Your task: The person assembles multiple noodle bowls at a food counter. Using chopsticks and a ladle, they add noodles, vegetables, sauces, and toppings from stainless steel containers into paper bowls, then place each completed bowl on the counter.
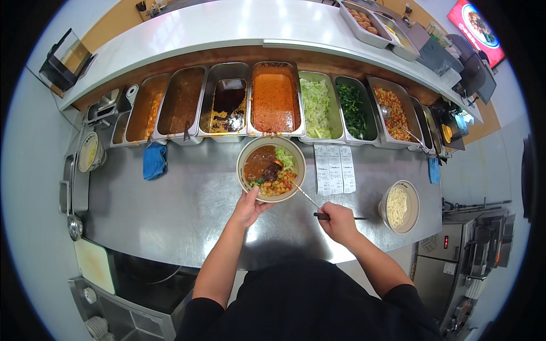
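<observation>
A round pale bowl [298,162] stands on the steel counter [187,204], filled with brown sauce, shredded green leaves, chickpeas and a dark chunk. My left hand [248,207] grips its near rim. My right hand [338,221] holds a long metal ladle [305,194] by its dark handle; the ladle's scoop end reaches into the bowl over the toppings.
Behind the bowl runs a row of steel pans: brown sauces, an orange sauce [274,99], shredded lettuce [315,107], dark greens [354,111], chickpea mix [393,113]. Paper slips [335,168] lie right of the bowl. A noodle bowl [398,207] sits right; a blue cloth [154,160] left.
</observation>
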Available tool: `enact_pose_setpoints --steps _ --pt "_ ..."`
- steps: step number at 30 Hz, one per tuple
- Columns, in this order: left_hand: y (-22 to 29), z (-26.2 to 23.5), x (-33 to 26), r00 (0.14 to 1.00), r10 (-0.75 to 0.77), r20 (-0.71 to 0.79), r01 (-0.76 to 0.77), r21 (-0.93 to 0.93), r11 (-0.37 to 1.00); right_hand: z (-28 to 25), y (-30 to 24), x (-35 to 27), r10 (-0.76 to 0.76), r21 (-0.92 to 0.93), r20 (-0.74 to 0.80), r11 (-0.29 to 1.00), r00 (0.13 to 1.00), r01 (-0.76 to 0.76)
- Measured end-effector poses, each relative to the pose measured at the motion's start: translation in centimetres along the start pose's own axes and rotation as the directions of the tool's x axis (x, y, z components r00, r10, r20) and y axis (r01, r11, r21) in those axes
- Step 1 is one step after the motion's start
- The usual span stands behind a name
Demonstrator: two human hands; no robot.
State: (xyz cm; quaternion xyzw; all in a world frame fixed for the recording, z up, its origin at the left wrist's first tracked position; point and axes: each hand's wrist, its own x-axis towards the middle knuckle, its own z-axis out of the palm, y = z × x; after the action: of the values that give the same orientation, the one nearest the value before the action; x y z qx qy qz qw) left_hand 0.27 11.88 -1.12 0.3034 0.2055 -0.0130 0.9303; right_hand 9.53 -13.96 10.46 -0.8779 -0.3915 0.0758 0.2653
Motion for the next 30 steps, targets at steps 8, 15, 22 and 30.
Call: enact_pose_setpoints --steps 8,15,22,30 --pt "0.2 0.4 -0.2 1.000 0.013 0.010 -0.013 0.012 1.000 0.2 -0.2 -0.5 0.008 -0.005 -0.035 1.000 0.999 -0.008" --pt "0.5 0.7 -0.5 0.999 0.034 -0.013 -0.033 0.079 0.996 -0.1 -0.7 -0.3 0.183 0.216 -0.039 0.961 0.982 -0.170" --pt "0.4 0.5 -0.4 0.999 0.042 -0.007 -0.041 0.071 0.997 -0.6 -0.3 0.8 0.409 0.626 0.016 0.708 0.913 -0.328" --pt "0.5 0.9 -0.6 1.000 0.018 -0.016 -0.017 0.058 0.998 -3.2 -1.1 9.6 0.526 0.906 0.261 0.158 0.810 -0.394"
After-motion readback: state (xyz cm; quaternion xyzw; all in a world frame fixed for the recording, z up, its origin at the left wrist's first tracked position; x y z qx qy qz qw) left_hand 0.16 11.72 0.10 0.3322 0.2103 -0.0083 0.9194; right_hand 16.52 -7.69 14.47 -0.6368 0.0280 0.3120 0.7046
